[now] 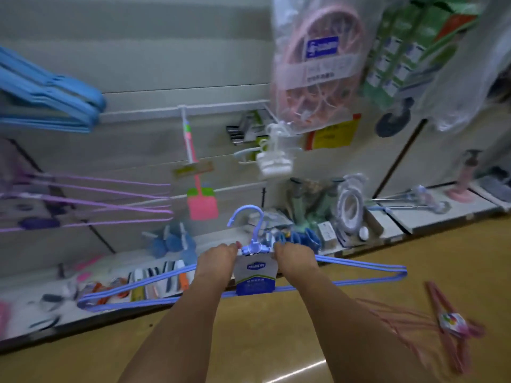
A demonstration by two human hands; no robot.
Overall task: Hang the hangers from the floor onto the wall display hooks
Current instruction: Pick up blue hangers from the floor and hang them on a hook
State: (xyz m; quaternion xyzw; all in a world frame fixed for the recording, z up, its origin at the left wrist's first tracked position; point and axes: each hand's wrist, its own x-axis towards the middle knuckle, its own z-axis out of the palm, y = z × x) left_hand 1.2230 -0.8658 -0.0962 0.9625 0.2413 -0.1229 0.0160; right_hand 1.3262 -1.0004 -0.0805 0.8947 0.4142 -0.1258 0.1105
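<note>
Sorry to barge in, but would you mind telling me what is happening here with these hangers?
A person is restocking a shop wall. The left hand and right hand grip a bundle of blue hangers on either side of its hook, holding it up in front of the wall, not yet hung. A pink hanger bundle lies on the floor to the right. Purple hangers and light blue hangers already hang on the left.

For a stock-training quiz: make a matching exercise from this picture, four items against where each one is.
Items:
1. blue hanger bundle
2. pink hanger bundle
3. purple hangers
4. pink fly swatter

Places:
A. lying on the floor at right
B. hanging on the wall at left
C. held in both hands
D. hanging on the wall at centre, below a long white hook

Pairs: 1-C, 2-A, 3-B, 4-D
</note>
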